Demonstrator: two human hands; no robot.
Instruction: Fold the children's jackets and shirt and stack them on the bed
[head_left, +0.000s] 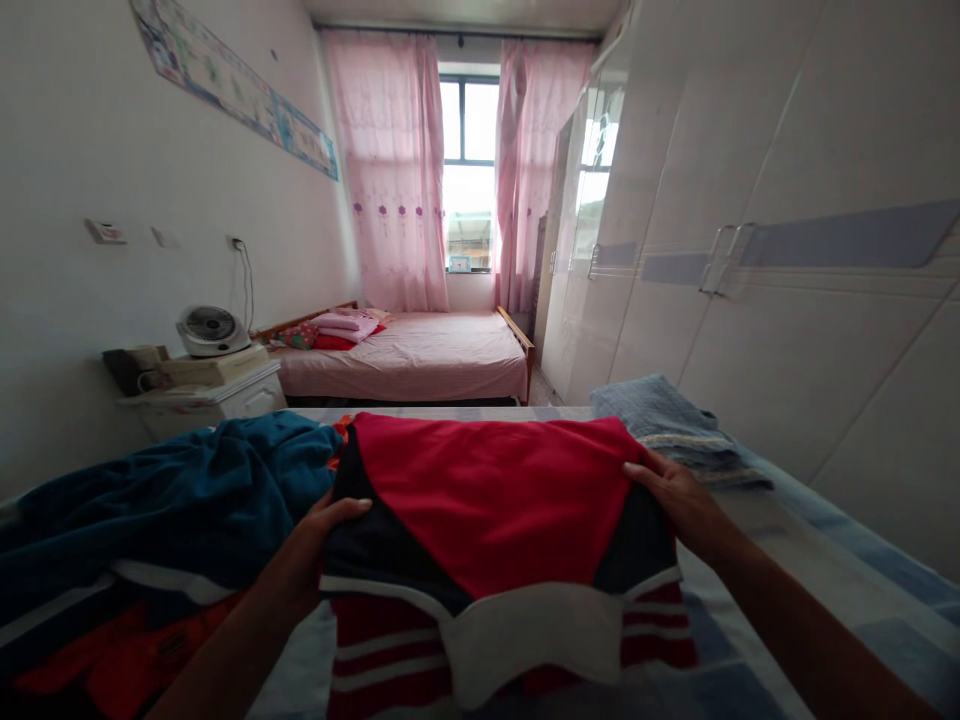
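A red and black jacket [495, 490] with a white collar and white-striped red parts is folded in front of me, over the near bed. My left hand [315, 545] grips its left edge, thumb on top of the black panel and fingers hidden beneath. On the opposite edge, my right hand [679, 500] pinches the cloth with the thumb over it; those fingers are partly hidden too. Close to my left arm lies a heap of blue clothing [247, 475] with white stripes and orange parts.
Folded blue-grey cloth [660, 415] lies on the near bed's sheet [847, 560] at the right. Beyond stands a pink-covered bed [450, 350]. A small fan [214, 330] sits on a box on the left cabinet [247, 385]. Tall white wardrobes [675, 180] line the right side.
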